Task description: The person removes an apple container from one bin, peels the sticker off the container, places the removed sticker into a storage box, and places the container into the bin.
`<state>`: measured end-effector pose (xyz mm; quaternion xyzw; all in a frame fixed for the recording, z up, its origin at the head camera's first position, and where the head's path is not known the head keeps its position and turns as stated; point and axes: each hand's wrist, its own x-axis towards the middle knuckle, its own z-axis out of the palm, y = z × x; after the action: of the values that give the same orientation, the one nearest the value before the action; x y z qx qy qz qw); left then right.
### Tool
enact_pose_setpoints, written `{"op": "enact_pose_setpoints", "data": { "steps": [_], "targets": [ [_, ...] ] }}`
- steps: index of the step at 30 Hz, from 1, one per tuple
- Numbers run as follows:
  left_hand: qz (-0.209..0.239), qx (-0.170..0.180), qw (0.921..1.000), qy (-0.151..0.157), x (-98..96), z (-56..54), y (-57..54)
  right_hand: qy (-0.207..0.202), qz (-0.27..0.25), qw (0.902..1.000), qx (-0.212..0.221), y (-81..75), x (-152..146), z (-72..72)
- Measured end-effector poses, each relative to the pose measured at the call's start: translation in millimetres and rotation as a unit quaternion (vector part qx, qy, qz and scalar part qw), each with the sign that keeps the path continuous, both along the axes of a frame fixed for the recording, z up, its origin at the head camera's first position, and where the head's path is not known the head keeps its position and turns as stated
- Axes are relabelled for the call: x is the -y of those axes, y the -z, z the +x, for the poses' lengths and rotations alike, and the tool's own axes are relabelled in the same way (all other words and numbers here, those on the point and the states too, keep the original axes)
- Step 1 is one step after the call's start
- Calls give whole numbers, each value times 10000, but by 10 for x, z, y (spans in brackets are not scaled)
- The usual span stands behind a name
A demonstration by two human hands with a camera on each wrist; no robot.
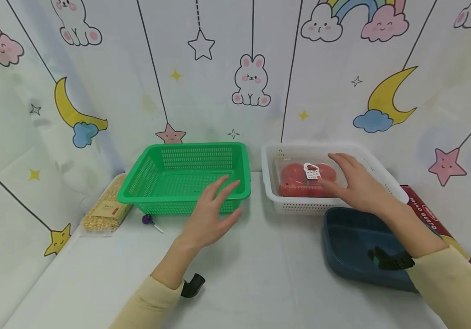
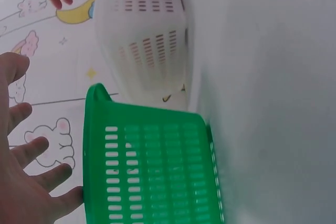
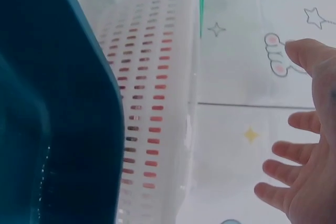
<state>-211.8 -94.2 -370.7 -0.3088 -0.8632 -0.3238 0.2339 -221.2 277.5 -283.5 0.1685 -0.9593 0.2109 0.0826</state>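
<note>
A clear plastic pack of tomatoes (image 1: 291, 178) with a white label lies in the white basket (image 1: 301, 208). My right hand (image 1: 356, 185), fingers spread and holding nothing, hovers over that basket's right part and overlaps the pack in the head view. In the right wrist view its fingers (image 3: 294, 151) stand out beyond the basket's rim. My left hand (image 1: 211, 219) hovers by the front right corner of the green basket (image 1: 178, 201), its fingers apart with nothing between them. The left wrist view shows those fingers (image 2: 52, 177) beside the green rim.
A dark blue bin (image 1: 342, 256) stands in front of the white basket, under my right forearm. Behind it lies a red package (image 1: 425, 212). Left of the green basket is a bag of yellow kernels (image 1: 105, 210), and near it a purple lollipop (image 1: 147, 219). A patterned cloth (image 1: 219, 100) hangs behind.
</note>
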Motion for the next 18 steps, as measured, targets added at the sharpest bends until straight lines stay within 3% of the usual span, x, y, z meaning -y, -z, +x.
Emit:
{"op": "enact_pose_setpoints", "data": {
  "steps": [12,18],
  "targets": [
    [674,365,9969,148,-328,-36,-6,370,-73,9986,381,-67,-51,-204],
    [797,472,9954,231,-480,-49,-8,558,-158,9968,549,-71,-154,-300]
  ]
}}
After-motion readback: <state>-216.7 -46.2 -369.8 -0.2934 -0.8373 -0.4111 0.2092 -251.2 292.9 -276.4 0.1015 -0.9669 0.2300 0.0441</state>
